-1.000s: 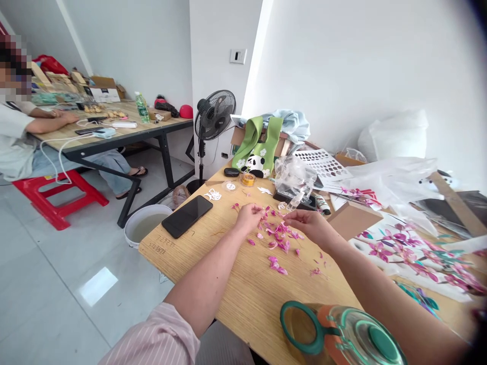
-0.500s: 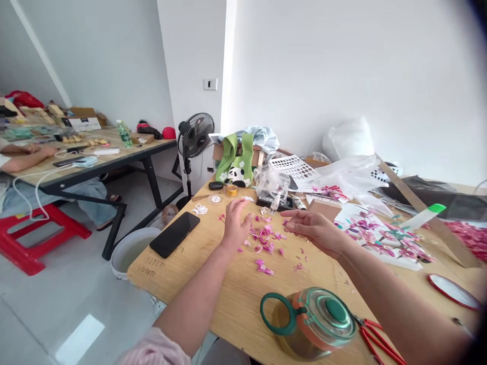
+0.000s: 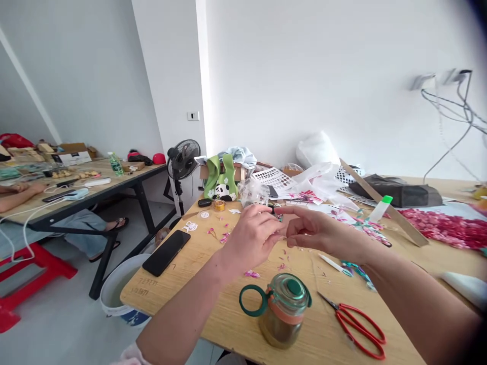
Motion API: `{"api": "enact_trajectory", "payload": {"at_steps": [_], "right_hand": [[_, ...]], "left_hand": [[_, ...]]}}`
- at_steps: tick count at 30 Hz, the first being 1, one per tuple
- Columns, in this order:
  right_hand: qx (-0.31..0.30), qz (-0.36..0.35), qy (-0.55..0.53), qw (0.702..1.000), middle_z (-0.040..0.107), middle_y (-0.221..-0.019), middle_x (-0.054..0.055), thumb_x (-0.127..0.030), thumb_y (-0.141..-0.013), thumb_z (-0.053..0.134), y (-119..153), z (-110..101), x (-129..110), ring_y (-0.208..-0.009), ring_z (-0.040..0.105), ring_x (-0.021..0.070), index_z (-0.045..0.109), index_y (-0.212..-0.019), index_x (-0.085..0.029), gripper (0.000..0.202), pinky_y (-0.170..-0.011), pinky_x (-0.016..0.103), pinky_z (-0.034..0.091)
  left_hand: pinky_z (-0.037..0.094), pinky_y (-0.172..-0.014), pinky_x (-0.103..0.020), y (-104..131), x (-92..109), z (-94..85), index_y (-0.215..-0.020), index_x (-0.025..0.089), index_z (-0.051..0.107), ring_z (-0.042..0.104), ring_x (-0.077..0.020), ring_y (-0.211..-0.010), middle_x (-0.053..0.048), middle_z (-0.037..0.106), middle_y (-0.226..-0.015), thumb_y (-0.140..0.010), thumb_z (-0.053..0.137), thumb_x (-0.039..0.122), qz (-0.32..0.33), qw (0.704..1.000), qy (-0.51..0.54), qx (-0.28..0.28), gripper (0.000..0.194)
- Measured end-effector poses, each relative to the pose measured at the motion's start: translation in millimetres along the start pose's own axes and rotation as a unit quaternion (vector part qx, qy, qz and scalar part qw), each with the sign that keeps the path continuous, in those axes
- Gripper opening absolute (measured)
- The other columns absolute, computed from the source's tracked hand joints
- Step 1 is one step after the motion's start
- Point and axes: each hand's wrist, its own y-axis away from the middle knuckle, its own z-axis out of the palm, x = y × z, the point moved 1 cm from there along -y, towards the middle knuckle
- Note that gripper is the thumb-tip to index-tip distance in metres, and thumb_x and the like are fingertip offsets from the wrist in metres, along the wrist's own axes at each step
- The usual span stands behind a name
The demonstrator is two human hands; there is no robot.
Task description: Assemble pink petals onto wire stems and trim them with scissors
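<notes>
The left hand [image 3: 253, 235] and right hand [image 3: 323, 230] hover close together over the desk [image 3: 171, 284]. Pink petals [image 3: 251, 274] lie nearby.

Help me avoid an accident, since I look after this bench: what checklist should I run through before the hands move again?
1. Left hand and right hand, grip: cannot tell. Their fingertips come close together, but anything pinched there is too small to make out.
2. Pink petals gathered: not ok. They lie scattered, some partly hidden by the hands.
3. Red-handled scissors untouched: ok. They lie on the wooden table, clear of both hands.
4. Lidded glass jug upright: ok, though its place near the front edge may invite a knock.
5. Black phone out of the way: ok, lying flat left of the hands.
</notes>
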Motion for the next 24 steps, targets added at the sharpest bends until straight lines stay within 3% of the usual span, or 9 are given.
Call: {"api": "enact_trajectory", "payload": {"at_steps": [7,9,13,14,17,21,24], "right_hand": [[0.032,-0.029,0.065,0.997,0.066,-0.072,0.002,-0.027,-0.075,0.065,57.6,1.2,-12.1,-0.067,0.059,0.0183,0.051,-0.129,-0.024,0.056,-0.061,0.031,0.047],[0.086,-0.048,0.077,0.992,0.067,-0.079,0.005,-0.033,-0.076,0.065,77.7,0.9,-10.2,-0.073,0.061,0.0207,0.056,-0.125,-0.027,0.049,-0.065,0.033,0.049],[0.266,-0.085,0.053,0.959,0.067,-0.085,0.008,-0.042,-0.075,0.066,124.8,8.4,7.7,-0.079,0.061,0.0242,0.066,-0.111,-0.031,0.038,-0.066,0.035,0.052],[0.299,-0.100,0.037,0.948,0.067,-0.084,0.008,-0.043,-0.074,0.068,136.4,13.5,15.4,-0.079,0.062,0.0245,0.067,-0.110,-0.032,0.038,-0.066,0.035,0.052],[0.320,-0.111,-0.018,0.941,0.067,-0.079,0.006,-0.041,-0.067,0.075,164.6,35.5,42.0,-0.075,0.064,0.0247,0.068,-0.108,-0.035,0.042,-0.064,0.035,0.053],[0.333,-0.060,-0.063,0.939,0.067,-0.083,0.005,-0.034,-0.072,0.072,186.4,64.3,68.5,-0.081,0.062,0.0232,0.071,-0.102,-0.035,0.030,-0.071,0.036,0.052],[0.356,-0.064,-0.090,0.928,0.066,-0.082,0.005,-0.032,-0.076,0.068,195.6,75.1,76.6,-0.083,0.060,0.0224,0.074,-0.092,-0.032,0.016,-0.075,0.036,0.050]], "left_hand": [[0.046,-0.078,-0.035,11.2,51.2,7.7,-0.078,0.017,0.066,0.055,-0.0178,-0.079,-0.005,0.066,-0.072,-0.086,0.051,0.017,-0.023,0.998,0.056,0.032,0.017],[0.046,-0.076,-0.033,17.7,66.0,11.6,-0.077,0.018,0.066,0.055,-0.0166,-0.075,-0.004,0.066,-0.070,-0.084,0.053,0.016,-0.065,0.993,0.085,0.058,0.015],[0.044,-0.068,-0.030,32.7,93.0,21.5,-0.072,0.020,0.066,0.055,-0.0152,-0.066,-0.002,0.064,-0.064,-0.082,0.056,0.019,-0.181,0.968,0.152,0.088,0.014],[0.044,-0.067,-0.030,35.8,99.4,24.8,-0.070,0.020,0.067,0.055,-0.0152,-0.065,-0.002,0.064,-0.062,-0.081,0.057,0.020,-0.210,0.959,0.170,0.083,0.015],[0.044,-0.065,-0.028,41.9,117.9,36.5,-0.069,0.022,0.068,0.057,-0.0152,-0.064,-0.002,0.064,-0.063,-0.080,0.058,0.024,-0.277,0.934,0.221,0.051,0.015],[0.045,-0.066,-0.027,44.5,139.2,55.2,-0.067,0.022,0.068,0.057,-0.0141,-0.062,-0.001,0.064,-0.060,-0.079,0.059,0.025,-0.321,0.897,0.305,-0.011,0.016],[0.046,-0.066,-0.025,47.8,149.8,69.4,-0.066,0.020,0.069,0.057,-0.0140,-0.063,-0.001,0.064,-0.059,-0.079,0.058,0.025,-0.346,0.866,0.357,-0.052,0.017]]}}
